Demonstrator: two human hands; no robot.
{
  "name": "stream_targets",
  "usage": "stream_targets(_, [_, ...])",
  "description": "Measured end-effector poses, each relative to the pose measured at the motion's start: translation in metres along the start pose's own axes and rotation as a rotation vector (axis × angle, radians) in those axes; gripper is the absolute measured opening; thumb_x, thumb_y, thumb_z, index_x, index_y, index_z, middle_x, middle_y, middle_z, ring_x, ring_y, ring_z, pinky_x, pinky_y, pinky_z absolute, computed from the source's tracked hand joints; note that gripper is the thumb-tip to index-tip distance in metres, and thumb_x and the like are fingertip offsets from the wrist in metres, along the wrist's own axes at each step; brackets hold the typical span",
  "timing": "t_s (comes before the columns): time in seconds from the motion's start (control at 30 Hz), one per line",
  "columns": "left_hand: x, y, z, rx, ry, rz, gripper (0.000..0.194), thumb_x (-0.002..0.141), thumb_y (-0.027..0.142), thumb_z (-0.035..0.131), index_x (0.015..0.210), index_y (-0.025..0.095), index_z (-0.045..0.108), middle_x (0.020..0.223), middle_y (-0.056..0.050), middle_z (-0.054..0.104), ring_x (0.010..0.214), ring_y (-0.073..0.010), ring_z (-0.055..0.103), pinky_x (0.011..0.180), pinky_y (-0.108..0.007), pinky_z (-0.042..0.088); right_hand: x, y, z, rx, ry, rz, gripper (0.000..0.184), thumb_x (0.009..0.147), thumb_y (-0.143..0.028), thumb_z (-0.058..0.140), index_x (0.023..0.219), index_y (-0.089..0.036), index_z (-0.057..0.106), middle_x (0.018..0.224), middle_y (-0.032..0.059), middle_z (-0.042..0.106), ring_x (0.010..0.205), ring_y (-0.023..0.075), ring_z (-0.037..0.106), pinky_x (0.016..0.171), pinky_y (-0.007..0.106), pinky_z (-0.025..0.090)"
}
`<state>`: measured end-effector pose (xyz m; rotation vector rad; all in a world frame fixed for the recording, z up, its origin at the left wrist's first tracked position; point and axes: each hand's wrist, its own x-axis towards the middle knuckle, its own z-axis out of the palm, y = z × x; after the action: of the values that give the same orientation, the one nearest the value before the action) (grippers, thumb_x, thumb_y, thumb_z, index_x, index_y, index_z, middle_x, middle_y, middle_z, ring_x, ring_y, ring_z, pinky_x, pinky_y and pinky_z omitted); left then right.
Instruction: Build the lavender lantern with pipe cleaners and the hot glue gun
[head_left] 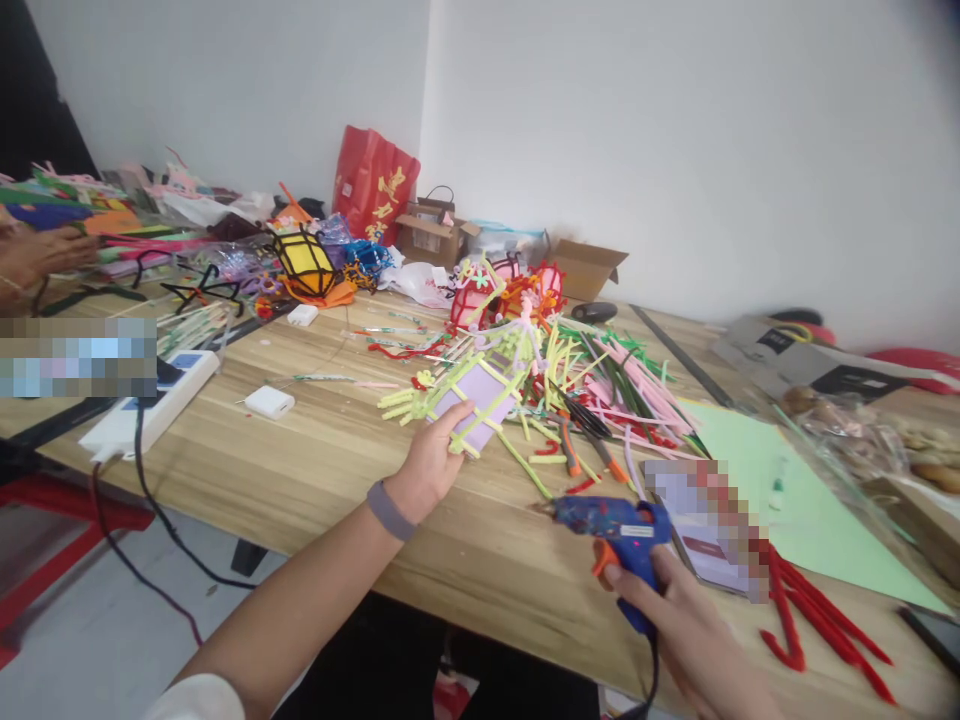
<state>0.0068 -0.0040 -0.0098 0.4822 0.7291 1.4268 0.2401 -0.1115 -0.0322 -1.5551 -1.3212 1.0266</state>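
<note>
My left hand (429,462) grips the near end of a small lantern-like frame (480,398) made of pale green pipe cleaners with lilac paper panels, lifting it just above the wooden table (337,460). A grey band sits on that wrist. My right hand (690,630) is closed round the handle of a blue hot glue gun (611,522), a finger on its orange trigger. The nozzle points left, toward the frame, with a gap between them. A black cord hangs from the gun's handle.
Loose pipe cleaners in many colours (600,390), pliers with orange handles (570,445), green paper (780,480) and red pipe cleaners (817,620) lie around. A white power strip (157,400), a charger (270,402), finished lanterns (304,262), boxes and a red bag (371,185) stand farther back. Another person's hand (37,255) rests far left.
</note>
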Motion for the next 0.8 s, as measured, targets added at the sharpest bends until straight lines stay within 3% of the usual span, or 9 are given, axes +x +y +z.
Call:
stream_targets(0.1, [-0.002,0.000,0.001,0.007,-0.016,0.088,0.033,0.073,0.014,0.068,0.105,0.022,0.068,0.115,-0.005,0.070,0.119,-0.0253,0.059,0.098,-0.034,0.050,0.013,-0.008,0.009,0.343,-0.133,-0.073,0.028,0.072,-0.044,0.070,0.084,-0.021,0.062,0.065,0.0018,0.058,0.053,0.0146,0.049,0.047,0.027,0.040])
stream_targets(0.17, [-0.003,-0.001,0.001,0.016,-0.021,0.148,0.037,0.072,0.014,0.069,0.108,0.020,0.067,0.116,-0.005,0.070,0.118,-0.0242,0.060,0.101,-0.034,0.049,0.027,-0.018,0.017,0.466,-0.243,-0.147,0.024,0.070,-0.041,0.070,0.083,-0.022,0.062,0.061,0.0013,0.055,0.050,0.0138,0.045,0.044,0.025,0.036])
stream_targets(0.23, [-0.004,-0.003,0.000,0.058,-0.016,0.197,0.039,0.070,0.015,0.072,0.109,0.018,0.066,0.116,-0.005,0.071,0.117,-0.0235,0.060,0.102,-0.034,0.047,0.041,-0.029,0.027,0.519,-0.262,-0.224,0.023,0.067,-0.039,0.069,0.082,-0.024,0.061,0.065,0.0035,0.058,0.051,0.0153,0.048,0.041,0.026,0.036])
stream_targets(0.4, [-0.007,-0.006,0.000,0.199,-0.021,0.282,0.045,0.070,0.017,0.075,0.113,0.020,0.066,0.109,-0.004,0.073,0.111,-0.0213,0.064,0.103,-0.034,0.045,0.067,-0.050,0.051,0.522,-0.337,-0.255,0.018,0.067,-0.038,0.060,0.080,-0.026,0.058,0.078,0.0083,0.069,0.078,0.0268,0.064,0.063,0.038,0.051])
stream_targets(0.57, [-0.007,-0.008,-0.001,0.219,-0.047,0.274,0.053,0.069,0.017,0.076,0.120,0.022,0.064,0.104,-0.004,0.075,0.108,-0.0217,0.065,0.103,-0.035,0.045,0.078,-0.057,0.065,0.506,-0.417,-0.335,0.022,0.071,-0.045,0.052,0.082,-0.027,0.058,0.090,0.0108,0.070,0.102,0.0305,0.062,0.081,0.048,0.049])
stream_targets(0.8, [-0.004,-0.016,-0.006,0.254,-0.094,0.252,0.050,0.071,0.023,0.075,0.120,0.023,0.064,0.101,-0.004,0.075,0.107,-0.0221,0.066,0.101,-0.035,0.046,0.082,-0.053,0.063,0.540,-0.381,-0.351,0.023,0.069,-0.047,0.053,0.079,-0.027,0.058,0.083,0.0088,0.069,0.101,0.0303,0.062,0.083,0.048,0.050])
